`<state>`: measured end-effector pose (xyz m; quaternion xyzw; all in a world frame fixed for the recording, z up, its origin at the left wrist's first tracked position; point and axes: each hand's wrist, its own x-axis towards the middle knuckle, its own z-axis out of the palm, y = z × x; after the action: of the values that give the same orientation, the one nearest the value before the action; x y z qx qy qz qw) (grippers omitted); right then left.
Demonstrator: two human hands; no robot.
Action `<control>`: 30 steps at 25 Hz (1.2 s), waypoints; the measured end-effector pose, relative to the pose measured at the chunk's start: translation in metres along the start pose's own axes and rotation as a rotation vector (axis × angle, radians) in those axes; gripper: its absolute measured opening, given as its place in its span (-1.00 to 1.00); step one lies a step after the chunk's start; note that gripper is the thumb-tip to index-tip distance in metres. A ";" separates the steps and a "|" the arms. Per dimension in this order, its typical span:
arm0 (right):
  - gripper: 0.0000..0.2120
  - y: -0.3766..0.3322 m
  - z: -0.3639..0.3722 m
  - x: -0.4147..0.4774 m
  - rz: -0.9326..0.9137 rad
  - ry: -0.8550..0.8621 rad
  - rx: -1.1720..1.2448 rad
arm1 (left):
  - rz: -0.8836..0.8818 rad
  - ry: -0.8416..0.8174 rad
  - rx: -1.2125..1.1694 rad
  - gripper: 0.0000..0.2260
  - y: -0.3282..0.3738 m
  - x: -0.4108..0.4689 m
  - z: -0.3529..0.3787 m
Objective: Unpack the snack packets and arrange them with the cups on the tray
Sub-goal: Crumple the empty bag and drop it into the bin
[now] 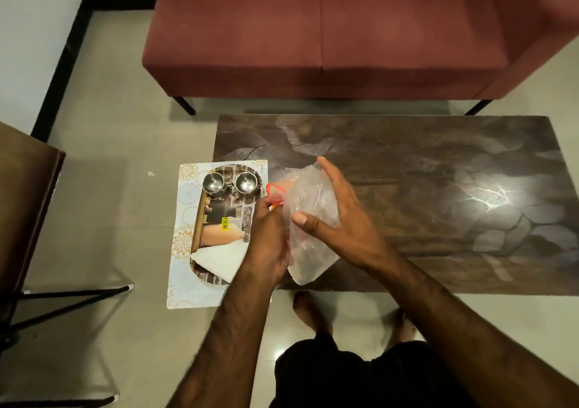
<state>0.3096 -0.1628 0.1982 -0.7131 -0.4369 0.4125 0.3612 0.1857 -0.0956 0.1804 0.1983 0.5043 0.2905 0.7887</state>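
Cups (230, 182) wait on the tray (219, 219), left. Your left hand (269, 241) has its grip closed on a red packet (275, 194) at the bag (308, 219) mouth; your right hand (341, 216) steadies the plastic, fingers spread, over the worktop (438, 188). Draw it out slowly.

You're looking at a red sofa (329, 32) sitting beyond the dark leaf-patterned worktop (423, 188). Left of that worktop, a brown chair (28, 194) is standing on the pale tiled floor (119, 132), beside the black skirting (62, 63).
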 end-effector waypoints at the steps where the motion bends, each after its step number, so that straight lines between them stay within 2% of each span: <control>1: 0.01 0.000 -0.004 0.000 -0.012 0.005 -0.004 | -0.027 -0.048 0.043 -0.69 -0.004 -0.001 0.007; 3: -0.01 0.004 -0.014 -0.001 -0.022 0.002 -0.034 | -0.084 -0.202 0.096 -0.70 -0.014 -0.004 0.019; 5: -0.14 0.008 -0.025 -0.008 -0.019 0.018 -0.043 | -0.097 -0.310 0.153 -0.72 -0.025 -0.009 0.032; 9: -0.69 0.020 -0.050 -0.023 -0.031 0.218 -0.012 | 0.062 -0.401 0.518 -0.73 -0.042 -0.013 0.047; 12: -0.89 0.029 -0.075 -0.035 0.020 0.356 0.056 | 0.151 -0.438 0.584 -0.76 -0.051 -0.019 0.060; 15: -0.92 0.042 -0.110 -0.049 0.061 0.457 0.104 | 0.267 -0.308 0.529 -0.79 -0.058 -0.023 0.076; 17: -0.88 0.054 -0.137 -0.062 0.060 0.485 0.143 | 0.290 -0.224 0.674 -0.60 -0.070 -0.026 0.087; 19: -0.80 0.065 -0.159 -0.078 0.016 0.491 0.195 | 0.077 -0.303 0.730 -0.41 -0.089 -0.035 0.104; 21: -0.64 0.076 -0.179 -0.096 -0.046 0.489 0.249 | -0.177 -0.432 0.584 -0.43 -0.116 -0.050 0.128; 22: -0.56 0.082 -0.189 -0.106 -0.072 0.493 0.265 | -0.204 -0.463 0.510 -0.49 -0.131 -0.058 0.140; 23: -0.51 0.089 -0.199 -0.115 -0.088 0.494 0.270 | -0.170 -0.455 0.480 -0.54 -0.145 -0.064 0.152; 25: -0.48 0.104 -0.219 -0.134 -0.106 0.483 0.262 | 0.009 -0.391 0.517 -0.59 -0.168 -0.079 0.178; 28: -0.63 0.130 -0.248 -0.168 -0.145 0.466 0.161 | 0.253 -0.440 0.720 -0.57 -0.199 -0.101 0.218; 30: -0.70 0.144 -0.265 -0.186 -0.144 0.475 0.066 | 0.295 -0.512 0.828 -0.56 -0.216 -0.114 0.237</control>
<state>0.5446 -0.4265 0.2290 -0.7448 -0.3757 0.2206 0.5054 0.4205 -0.3378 0.2247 0.6282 0.3344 0.1167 0.6928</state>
